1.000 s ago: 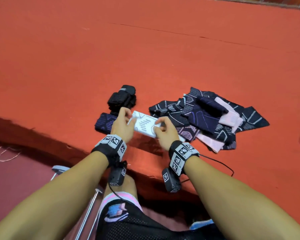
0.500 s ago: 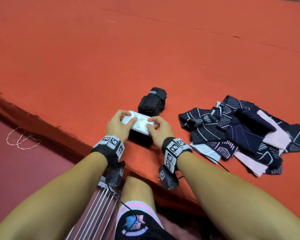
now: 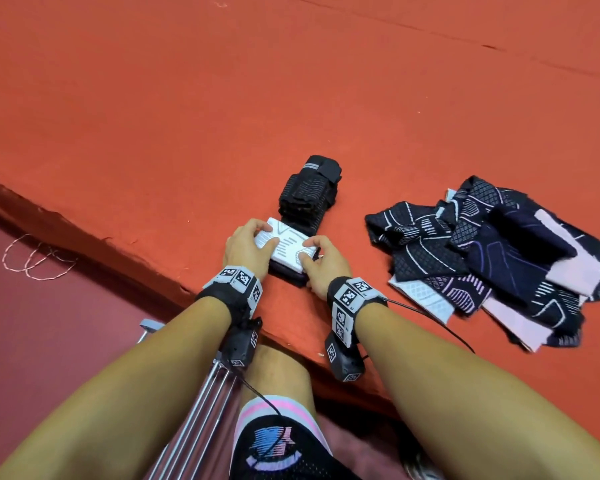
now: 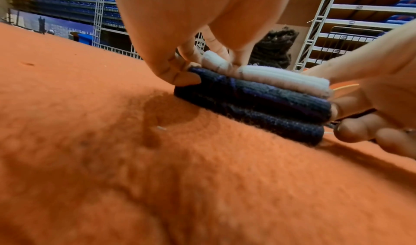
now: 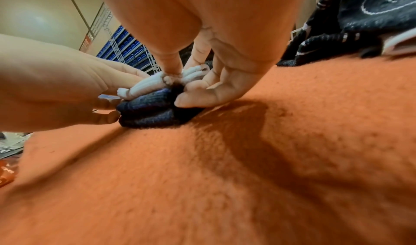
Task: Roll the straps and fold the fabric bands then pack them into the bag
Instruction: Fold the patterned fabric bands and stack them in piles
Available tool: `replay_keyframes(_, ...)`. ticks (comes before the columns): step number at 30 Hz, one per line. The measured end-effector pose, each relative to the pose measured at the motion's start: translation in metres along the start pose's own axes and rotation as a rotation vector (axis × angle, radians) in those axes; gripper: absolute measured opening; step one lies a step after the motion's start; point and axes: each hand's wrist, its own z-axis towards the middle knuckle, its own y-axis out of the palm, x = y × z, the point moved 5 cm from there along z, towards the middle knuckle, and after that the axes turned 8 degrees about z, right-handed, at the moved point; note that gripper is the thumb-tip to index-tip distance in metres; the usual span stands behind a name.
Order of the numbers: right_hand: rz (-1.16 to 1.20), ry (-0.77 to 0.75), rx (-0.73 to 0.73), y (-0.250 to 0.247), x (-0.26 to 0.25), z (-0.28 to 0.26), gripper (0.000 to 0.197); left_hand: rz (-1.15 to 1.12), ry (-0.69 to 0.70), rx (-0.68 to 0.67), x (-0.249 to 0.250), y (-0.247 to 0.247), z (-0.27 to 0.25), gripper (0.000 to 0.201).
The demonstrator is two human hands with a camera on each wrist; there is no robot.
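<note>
A folded white fabric band [image 3: 289,247] lies on top of a stack of folded dark bands [image 3: 286,274] near the table's front edge. My left hand [image 3: 262,237] grips the white band's left end, thumb on top. My right hand [image 3: 307,252] grips its right end, with the fingers curled down beside the stack. The left wrist view shows the white band [image 4: 281,79] on the dark stack [image 4: 258,106], my left hand [image 4: 180,74] at one end. In the right wrist view my right hand's thumb presses the white band [image 5: 146,85] onto the dark stack [image 5: 153,113]. No bag is in view.
A black rolled strap bundle [image 3: 309,192] stands just behind the stack. A loose pile of dark and pink patterned bands [image 3: 492,258] lies to the right. The orange felt table [image 3: 291,98] stretches far ahead. Its front edge runs diagonally by my knee [image 3: 274,368].
Both hands carried the white band to the left and set it on the dark stack. They now hold it pressed down there.
</note>
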Motion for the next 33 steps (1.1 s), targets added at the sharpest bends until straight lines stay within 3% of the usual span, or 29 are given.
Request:
replay_keyframes(3,-0.004,0.024,-0.046,0.001,-0.005,-0.004,0.018,0.053,-0.039,0.009,0.008,-0.004,-0.003,0.015)
replay_keyframes(8,0.091,0.067,-0.141,-0.023,-0.013,-0.019,0.037,0.107,-0.120,0.126,0.038,-0.025,-0.022,0.017)
replay_keyframes(11,0.098,0.025,-0.077,-0.054,-0.010,-0.029,0.035,0.045,-0.072,0.198,0.063,-0.036,-0.036,0.020)
replay_keyframes(15,0.143,0.045,0.026,-0.099,-0.003,-0.043,0.030,-0.080,0.006,0.194,0.101,-0.032,-0.053,0.021)
replay_keyframes(22,0.165,0.116,0.130,-0.173,0.031,-0.063,0.023,-0.168,0.199,0.017,0.175,0.034,-0.075,0.019)
replay_keyframes(27,0.260,0.189,0.230,-0.215,0.061,-0.071,0.023,-0.145,0.113,-0.221,0.190,0.099,-0.076,0.027)
replay_keyframes(33,0.331,0.209,0.252,-0.232,0.081,-0.067,0.023,-0.096,0.085,-0.295,0.197,0.140,-0.061,0.046)
